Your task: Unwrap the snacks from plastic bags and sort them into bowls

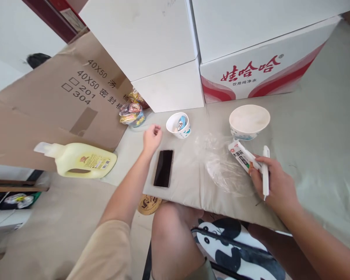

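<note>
My right hand (275,182) is closed around a slim white tool that looks like a box cutter (265,169), held upright. The same hand's fingers also pinch a white snack packet (239,153) with black lettering. My left hand (152,139) is in a loose fist just left of a small paper bowl (182,133); whether anything is inside the fist is hidden. A blue-and-white wrapped piece (181,123) sits in that bowl. Beyond the packet stands a larger paper bowl (249,119). A clear plastic bag (223,171) lies crumpled between my hands.
A phone (163,168) lies near the front edge of the cloth-covered table. White boxes (259,76) and a brown carton (55,101) wall the back and left. A yellow bottle (84,160) and a jar of wrapped snacks (133,116) are on the left.
</note>
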`<state>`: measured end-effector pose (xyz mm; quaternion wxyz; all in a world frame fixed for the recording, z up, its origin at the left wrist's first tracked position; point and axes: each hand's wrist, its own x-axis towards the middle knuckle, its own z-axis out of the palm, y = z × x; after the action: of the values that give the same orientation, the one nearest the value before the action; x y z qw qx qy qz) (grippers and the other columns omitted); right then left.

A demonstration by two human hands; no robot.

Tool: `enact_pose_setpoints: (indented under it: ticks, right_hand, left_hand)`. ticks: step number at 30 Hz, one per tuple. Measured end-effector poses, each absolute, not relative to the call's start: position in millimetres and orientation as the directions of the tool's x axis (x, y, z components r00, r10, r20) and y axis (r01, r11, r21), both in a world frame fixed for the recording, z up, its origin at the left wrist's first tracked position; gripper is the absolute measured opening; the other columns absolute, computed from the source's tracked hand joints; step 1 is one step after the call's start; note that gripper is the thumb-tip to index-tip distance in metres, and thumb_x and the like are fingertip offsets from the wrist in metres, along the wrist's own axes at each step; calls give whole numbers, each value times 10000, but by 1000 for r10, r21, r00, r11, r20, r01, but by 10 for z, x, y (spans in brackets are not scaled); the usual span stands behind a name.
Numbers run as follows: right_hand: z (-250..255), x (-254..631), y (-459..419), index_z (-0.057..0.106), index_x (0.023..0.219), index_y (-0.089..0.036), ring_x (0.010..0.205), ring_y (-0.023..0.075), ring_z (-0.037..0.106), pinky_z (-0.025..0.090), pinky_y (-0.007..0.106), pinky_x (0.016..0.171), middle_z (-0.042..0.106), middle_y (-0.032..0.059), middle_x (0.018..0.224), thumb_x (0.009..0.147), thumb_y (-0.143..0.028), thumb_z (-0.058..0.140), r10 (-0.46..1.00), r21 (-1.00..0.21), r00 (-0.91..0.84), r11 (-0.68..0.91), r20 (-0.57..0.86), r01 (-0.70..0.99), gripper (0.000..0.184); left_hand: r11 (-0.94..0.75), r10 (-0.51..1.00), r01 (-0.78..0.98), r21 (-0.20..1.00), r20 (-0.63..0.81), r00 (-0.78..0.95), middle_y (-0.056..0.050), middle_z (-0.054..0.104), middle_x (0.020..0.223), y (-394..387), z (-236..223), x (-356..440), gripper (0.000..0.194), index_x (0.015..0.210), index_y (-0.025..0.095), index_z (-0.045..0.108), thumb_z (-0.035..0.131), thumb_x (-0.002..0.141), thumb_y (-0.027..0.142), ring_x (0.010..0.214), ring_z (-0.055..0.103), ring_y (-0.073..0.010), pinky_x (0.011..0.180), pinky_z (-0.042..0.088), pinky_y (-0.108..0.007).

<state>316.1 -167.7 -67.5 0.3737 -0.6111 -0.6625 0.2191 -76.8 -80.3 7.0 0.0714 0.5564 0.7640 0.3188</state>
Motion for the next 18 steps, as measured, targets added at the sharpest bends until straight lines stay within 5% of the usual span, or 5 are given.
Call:
enact_pose_setpoints:
  ticks: [3, 6, 12, 18]
  right_hand:
    - [-683, 3137, -1697, 564, 1073, -255, 684, 277, 720, 531, 385, 569, 751, 113, 1110, 862, -450, 536, 968, -734, 22, 174, 249, 656, 288]
    - [-668, 3103, -1704, 555, 1053, -264, 720, 289, 735, 549, 399, 574, 757, 104, 1095, 880, -445, 517, 958, -715, 20, 199, 286, 670, 253]
    - [-618, 3053, -1666, 541, 1013, -283, 742, 291, 749, 544, 385, 528, 769, 86, 1049, 890, -450, 506, 949, -688, 34, 202, 313, 697, 210]
    - [-622, 3070, -1650, 545, 1018, -266, 773, 320, 753, 541, 395, 522, 769, 111, 1049, 886, -475, 499, 956, -689, 14, 201, 293, 696, 251]
  left_hand:
    - [244, 918, 953, 178, 275, -286, -136, 679, 1126, -459, 203, -1348, 250, 997, 164, 618, 497, 781, 194, 1097, 622, -270, 1008, 453, -397]
    - [281, 941, 959, -41, 206, -267, -206, 567, 1346, -156, 273, -1784, 412, 1209, 110, 577, 510, 811, 193, 1303, 483, -329, 1096, 382, -447]
    - [500, 865, 847, -179, 160, -476, -251, 540, 1380, 207, 186, -2041, 500, 1288, 100, 544, 579, 821, 275, 1316, 423, -397, 1009, 401, -551]
    - [523, 850, 825, -214, 201, -487, -206, 672, 1100, 97, 322, -1937, 249, 948, 156, 698, 519, 866, 310, 1181, 481, -380, 990, 345, -539]
